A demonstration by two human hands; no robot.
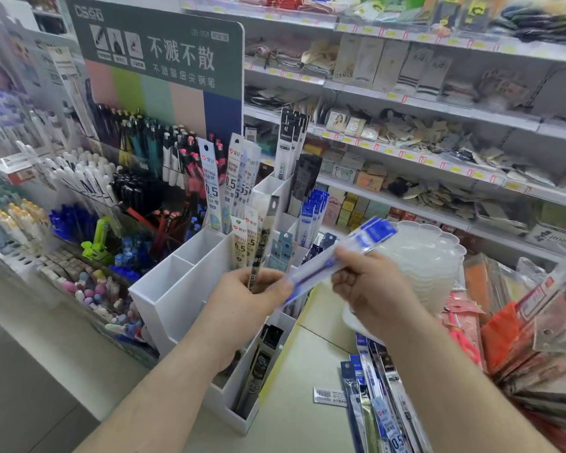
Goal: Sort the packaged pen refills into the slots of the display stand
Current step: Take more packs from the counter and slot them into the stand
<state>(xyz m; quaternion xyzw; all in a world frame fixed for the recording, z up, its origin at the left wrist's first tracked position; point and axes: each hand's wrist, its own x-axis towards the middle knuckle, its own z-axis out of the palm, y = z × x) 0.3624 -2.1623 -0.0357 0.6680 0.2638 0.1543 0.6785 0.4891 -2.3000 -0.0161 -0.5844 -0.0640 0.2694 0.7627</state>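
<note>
A white tiered display stand [174, 289] with open slots stands at the centre, and several packaged refills [239, 181] stand upright in its upper slots. My left hand [242, 299] grips a black-packaged refill [262, 250] and the lower end of a blue refill pack [356, 250]. My right hand [370, 282] pinches that blue pack near its middle, holding it slanted up to the right in front of the stand. A loose pile of refill packs [379, 397] lies on the counter at the lower right.
Pens and markers [121, 178] fill racks left of the stand, under a green sign [164, 50]. Stacked clear plastic trays [425, 256] sit behind my right hand. Red packaged goods [530, 338] crowd the right. Shelves of goods [406, 132] run behind. A barcode label [329, 395] lies on the counter.
</note>
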